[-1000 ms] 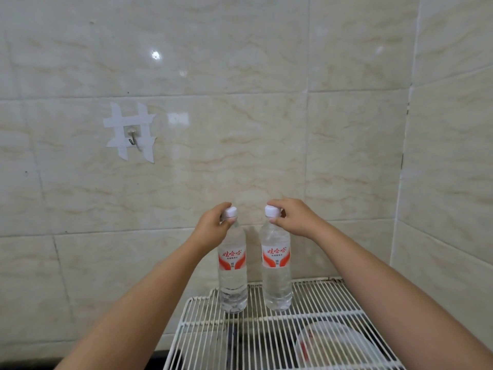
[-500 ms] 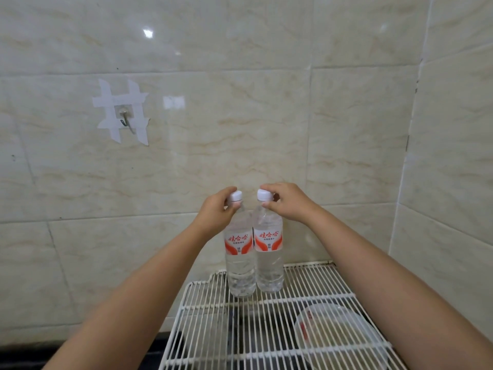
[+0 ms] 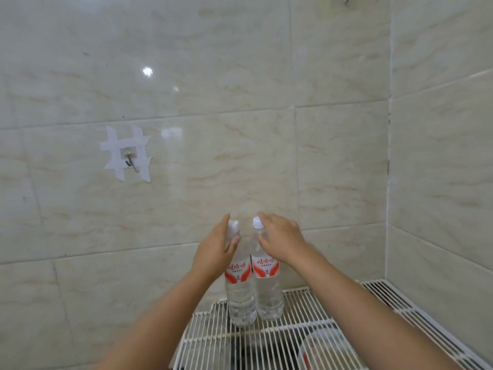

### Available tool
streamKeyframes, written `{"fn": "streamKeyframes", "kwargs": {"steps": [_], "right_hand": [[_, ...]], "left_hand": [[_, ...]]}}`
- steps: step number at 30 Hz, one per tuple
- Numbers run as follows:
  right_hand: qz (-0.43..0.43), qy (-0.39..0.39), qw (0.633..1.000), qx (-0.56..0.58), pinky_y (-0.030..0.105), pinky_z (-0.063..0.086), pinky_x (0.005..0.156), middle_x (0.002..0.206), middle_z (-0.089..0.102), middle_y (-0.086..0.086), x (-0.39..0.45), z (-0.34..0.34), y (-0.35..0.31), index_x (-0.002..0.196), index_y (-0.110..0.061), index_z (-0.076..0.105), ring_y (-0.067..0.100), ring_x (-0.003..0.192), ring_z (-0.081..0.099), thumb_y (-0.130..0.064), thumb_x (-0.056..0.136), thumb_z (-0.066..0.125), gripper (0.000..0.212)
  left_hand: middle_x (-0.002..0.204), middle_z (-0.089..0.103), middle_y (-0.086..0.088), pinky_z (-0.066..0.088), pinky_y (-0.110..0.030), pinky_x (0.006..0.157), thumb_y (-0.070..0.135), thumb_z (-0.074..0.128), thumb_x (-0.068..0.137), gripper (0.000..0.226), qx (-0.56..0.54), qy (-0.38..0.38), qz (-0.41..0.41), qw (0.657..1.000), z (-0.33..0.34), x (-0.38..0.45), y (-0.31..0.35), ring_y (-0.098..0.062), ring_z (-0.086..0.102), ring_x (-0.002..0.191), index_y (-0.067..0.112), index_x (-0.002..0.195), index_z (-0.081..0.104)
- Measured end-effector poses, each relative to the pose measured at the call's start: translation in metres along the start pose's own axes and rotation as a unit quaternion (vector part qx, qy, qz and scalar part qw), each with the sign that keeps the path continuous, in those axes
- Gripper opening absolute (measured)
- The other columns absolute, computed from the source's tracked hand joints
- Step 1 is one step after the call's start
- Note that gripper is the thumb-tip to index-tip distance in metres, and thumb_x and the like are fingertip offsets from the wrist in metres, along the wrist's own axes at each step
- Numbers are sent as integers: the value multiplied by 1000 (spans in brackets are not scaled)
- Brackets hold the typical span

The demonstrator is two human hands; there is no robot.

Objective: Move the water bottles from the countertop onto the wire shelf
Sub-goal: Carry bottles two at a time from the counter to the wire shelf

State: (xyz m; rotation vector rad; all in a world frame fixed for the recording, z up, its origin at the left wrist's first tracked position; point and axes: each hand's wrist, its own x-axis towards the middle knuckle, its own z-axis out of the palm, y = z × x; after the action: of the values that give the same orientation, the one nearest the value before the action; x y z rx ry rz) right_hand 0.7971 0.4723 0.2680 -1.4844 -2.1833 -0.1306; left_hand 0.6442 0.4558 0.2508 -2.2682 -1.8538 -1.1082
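Bottles stood side by side on the back edge of the wire shelf [image 3: 306, 340], at about 6 o'clock in the view: the left water bottle [image 3: 240, 295] and the right water bottle [image 3: 268, 289], both upright, their labelled bodies touching or very nearly so, each with a white cap and a red-and-white label. The left hand [image 3: 216, 252] lay against the neck of the left water bottle from its 9 o'clock side, fingers straight and reaching up past the cap, thumb across the shoulder; its grip was slack, nothing clasped. The right hand [image 3: 280, 241] hovered at the neck of the right water bottle from its 3 o'clock side, fingers spread and straight, the forefinger tip by the cap, its grip likewise loose and holding nothing. Under the shelf wires, toward 5 o'clock, showed a clear plastic container [image 3: 320, 351]. Behind rose the tiled wall [image 3: 240, 129], with a taped hook [image 3: 130, 158] at 10 o'clock
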Motion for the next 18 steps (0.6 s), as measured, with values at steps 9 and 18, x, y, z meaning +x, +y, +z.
{"fn": "streamKeyframes", "kwargs": {"steps": [9,18], "right_hand": [[-173,150,973,-39,49,45,94,90,71,15,-51,8,-62,84,-3,70,31,86,68,-13,70,56,22],[-331,37,936,117,43,52,82,87,74,15,-142,62,-235,81,-3,72,30,81,70,-18,69,59,23]], "left_hand": [[147,39,-7,36,-35,105,22,39,95,41,227,1,-105,968,-53,-95,-6,-25,42,131,14,135,43],[67,70,-13,54,-35,56,26,33,72,41,358,31,-258,897,-149,-289,-87,-33,67,64,6,69,69]]}}
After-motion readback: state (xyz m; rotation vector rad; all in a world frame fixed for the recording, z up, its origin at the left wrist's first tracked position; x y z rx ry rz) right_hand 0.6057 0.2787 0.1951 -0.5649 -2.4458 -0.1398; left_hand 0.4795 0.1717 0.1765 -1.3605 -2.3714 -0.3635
